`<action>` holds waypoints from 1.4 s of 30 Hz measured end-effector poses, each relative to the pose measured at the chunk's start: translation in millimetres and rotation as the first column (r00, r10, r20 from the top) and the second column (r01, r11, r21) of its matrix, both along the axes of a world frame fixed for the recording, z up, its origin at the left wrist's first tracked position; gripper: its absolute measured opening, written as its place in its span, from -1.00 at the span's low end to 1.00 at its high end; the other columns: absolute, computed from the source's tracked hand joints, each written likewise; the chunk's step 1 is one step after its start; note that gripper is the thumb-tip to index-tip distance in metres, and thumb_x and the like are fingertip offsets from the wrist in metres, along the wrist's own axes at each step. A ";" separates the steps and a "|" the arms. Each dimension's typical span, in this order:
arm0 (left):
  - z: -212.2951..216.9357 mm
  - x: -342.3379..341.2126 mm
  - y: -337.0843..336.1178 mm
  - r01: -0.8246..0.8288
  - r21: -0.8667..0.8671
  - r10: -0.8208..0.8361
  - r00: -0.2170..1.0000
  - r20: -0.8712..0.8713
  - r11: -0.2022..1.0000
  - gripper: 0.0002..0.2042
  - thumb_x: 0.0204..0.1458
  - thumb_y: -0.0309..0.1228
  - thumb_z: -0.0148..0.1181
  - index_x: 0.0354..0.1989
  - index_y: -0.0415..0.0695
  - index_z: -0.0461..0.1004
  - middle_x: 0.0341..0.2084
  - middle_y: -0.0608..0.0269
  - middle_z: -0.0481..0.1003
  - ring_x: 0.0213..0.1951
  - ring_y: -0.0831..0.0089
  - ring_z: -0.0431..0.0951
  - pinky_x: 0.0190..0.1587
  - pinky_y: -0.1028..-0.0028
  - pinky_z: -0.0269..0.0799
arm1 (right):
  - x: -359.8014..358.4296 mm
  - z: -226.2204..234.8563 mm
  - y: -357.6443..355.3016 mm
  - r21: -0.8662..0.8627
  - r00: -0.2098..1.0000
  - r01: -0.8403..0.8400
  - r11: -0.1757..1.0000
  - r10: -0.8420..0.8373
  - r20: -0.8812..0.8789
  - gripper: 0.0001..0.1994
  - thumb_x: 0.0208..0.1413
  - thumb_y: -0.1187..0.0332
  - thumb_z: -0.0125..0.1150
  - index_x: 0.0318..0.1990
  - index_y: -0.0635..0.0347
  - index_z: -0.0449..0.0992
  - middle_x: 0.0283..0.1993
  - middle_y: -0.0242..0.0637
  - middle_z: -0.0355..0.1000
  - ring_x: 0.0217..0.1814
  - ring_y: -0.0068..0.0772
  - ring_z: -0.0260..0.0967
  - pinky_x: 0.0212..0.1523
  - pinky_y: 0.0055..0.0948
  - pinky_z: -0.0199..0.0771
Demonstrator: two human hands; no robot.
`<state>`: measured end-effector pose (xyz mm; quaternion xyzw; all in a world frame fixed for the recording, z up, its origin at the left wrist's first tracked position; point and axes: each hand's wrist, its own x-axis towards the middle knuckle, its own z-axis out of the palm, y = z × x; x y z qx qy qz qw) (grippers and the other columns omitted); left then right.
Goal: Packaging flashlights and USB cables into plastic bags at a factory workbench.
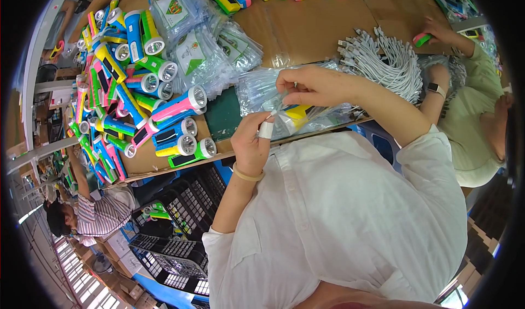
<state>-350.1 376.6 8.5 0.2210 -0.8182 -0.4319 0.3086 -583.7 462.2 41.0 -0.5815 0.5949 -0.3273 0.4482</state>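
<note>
Head view: I see my left hand [252, 145] and right hand [311, 85] pinching a clear plastic sleeve [284, 120] taut around a yellow flashlight [298, 113], steadying it.

A white button-up shirt [339, 216] with short, rolled sleeves is worn. A pale elastic band [247, 175] is seen around the left wrist, and white tape [265, 130] is wrapped round one left finger.

Brown worktable [306, 25], black crates [180, 210] below
</note>
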 end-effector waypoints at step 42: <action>-30.0 -64.6 -11.2 0.162 -0.383 -0.053 0.959 0.280 0.910 -0.83 -0.01 -0.48 0.31 -0.23 -0.24 0.60 -0.29 0.02 0.50 -0.18 0.00 0.47 -0.10 0.14 0.41 | -243.8 75.1 135.9 -0.233 0.381 0.895 0.379 -0.924 -0.040 -0.78 0.39 0.27 0.03 -0.10 0.28 0.41 -0.48 -0.29 0.46 -0.58 -0.46 0.52 -0.59 -0.47 0.50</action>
